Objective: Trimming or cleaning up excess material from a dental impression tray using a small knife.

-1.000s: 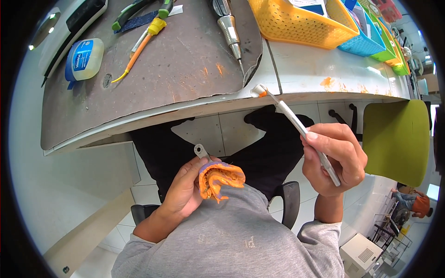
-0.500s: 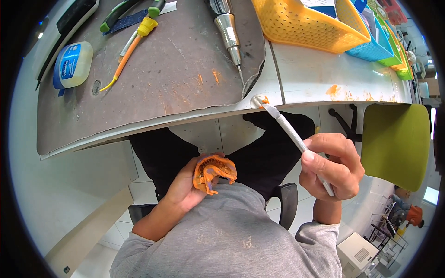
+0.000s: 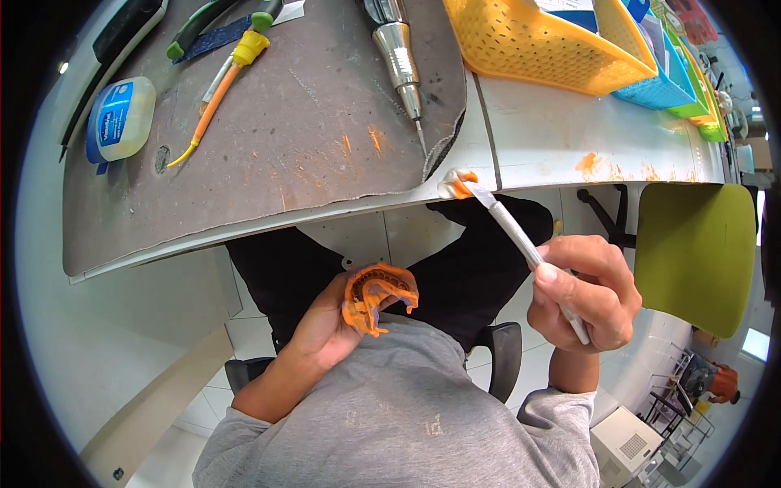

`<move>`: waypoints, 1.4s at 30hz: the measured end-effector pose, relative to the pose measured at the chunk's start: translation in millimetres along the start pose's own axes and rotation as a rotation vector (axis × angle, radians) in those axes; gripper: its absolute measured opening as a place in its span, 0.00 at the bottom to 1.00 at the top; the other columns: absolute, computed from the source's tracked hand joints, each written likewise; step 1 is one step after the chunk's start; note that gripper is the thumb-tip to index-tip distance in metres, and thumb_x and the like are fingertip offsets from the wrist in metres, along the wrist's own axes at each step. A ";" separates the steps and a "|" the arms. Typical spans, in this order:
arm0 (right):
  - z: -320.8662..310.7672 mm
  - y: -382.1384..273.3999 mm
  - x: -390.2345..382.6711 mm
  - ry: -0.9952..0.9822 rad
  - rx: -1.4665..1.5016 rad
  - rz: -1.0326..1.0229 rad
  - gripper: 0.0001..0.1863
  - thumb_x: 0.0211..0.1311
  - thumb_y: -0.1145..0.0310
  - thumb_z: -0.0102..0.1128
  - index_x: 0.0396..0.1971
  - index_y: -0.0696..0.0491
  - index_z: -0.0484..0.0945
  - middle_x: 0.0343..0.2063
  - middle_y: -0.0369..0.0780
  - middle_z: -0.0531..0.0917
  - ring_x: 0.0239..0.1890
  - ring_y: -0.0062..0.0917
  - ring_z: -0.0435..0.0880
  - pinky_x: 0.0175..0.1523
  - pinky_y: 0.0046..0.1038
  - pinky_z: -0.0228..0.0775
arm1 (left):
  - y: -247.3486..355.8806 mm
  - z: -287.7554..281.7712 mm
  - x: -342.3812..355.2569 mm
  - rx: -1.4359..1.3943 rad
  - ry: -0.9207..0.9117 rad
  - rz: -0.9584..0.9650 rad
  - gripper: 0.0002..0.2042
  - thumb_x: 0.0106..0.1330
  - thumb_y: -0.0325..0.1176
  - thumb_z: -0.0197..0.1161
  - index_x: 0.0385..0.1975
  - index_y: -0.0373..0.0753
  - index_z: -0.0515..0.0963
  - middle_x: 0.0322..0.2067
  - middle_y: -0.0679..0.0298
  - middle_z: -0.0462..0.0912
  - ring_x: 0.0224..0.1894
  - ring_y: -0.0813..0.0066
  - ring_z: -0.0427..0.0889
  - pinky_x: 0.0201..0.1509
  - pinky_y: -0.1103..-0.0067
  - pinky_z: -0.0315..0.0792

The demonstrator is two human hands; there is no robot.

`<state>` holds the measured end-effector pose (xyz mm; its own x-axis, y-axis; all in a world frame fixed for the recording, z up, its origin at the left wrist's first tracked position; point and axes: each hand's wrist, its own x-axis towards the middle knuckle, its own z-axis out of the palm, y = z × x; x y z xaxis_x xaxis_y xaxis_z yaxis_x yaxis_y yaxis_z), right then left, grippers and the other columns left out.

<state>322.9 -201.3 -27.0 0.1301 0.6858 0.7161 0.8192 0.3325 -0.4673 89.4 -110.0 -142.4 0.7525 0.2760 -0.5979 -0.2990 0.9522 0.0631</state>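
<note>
An orange dental impression (image 3: 377, 291) with purple patches and a row of dark tooth hollows rests in my left hand (image 3: 323, 325), close to my lap. My left fingers curl round its underside and are partly hidden by it. In my right hand (image 3: 587, 291) is a slim silver craft knife (image 3: 516, 228), pinched between thumb and fingers, its handle end showing below them. At the table edge the blade meets a small blob of white and orange material (image 3: 458, 185); whether it cuts in or only touches I cannot tell.
On the grey mat (image 3: 268, 138) lie a metal handpiece (image 3: 400, 69), an orange-handled tool (image 3: 215, 106), green-handled pliers (image 3: 199, 28) and a jar of clear jelly (image 3: 126, 118). A yellow basket (image 3: 561, 53) stands at the right. Beyond the table edge is a green chair (image 3: 695, 260).
The impression has tilted in my left hand, showing its row of hollows more plainly. At the blade tip, more orange shows on the blob. My right hand has barely moved.
</note>
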 end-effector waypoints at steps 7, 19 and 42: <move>-1.5 1.2 4.5 -0.015 -0.008 -0.014 0.18 0.32 0.86 0.63 0.30 0.56 0.80 0.23 0.42 0.80 0.21 0.24 0.80 0.20 0.19 0.69 | 0.0 0.5 0.4 0.034 -0.021 0.012 0.13 0.70 0.36 0.47 0.45 0.33 0.71 0.46 0.59 0.76 0.51 0.68 0.75 0.63 0.64 0.64; -4.4 -2.4 9.4 0.007 -0.035 0.035 0.18 0.32 0.87 0.63 0.29 0.56 0.79 0.21 0.42 0.80 0.19 0.24 0.79 0.20 0.19 0.68 | 0.1 -5.6 1.5 0.007 0.011 -0.033 0.12 0.69 0.36 0.50 0.43 0.35 0.73 0.46 0.60 0.77 0.50 0.69 0.75 0.63 0.65 0.64; -1.9 3.9 -2.9 0.022 0.008 -0.083 0.17 0.35 0.82 0.67 0.31 0.54 0.80 0.27 0.42 0.80 0.24 0.25 0.81 0.24 0.20 0.72 | -3.8 4.2 4.0 0.008 0.122 -0.020 0.12 0.67 0.36 0.53 0.43 0.35 0.71 0.42 0.56 0.75 0.47 0.61 0.75 0.32 0.84 0.79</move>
<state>326.7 -203.2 -29.9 0.0744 0.6417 0.7634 0.8230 0.3928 -0.4104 96.0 -111.9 -141.6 0.6812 0.2391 -0.6920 -0.2791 0.9586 0.0564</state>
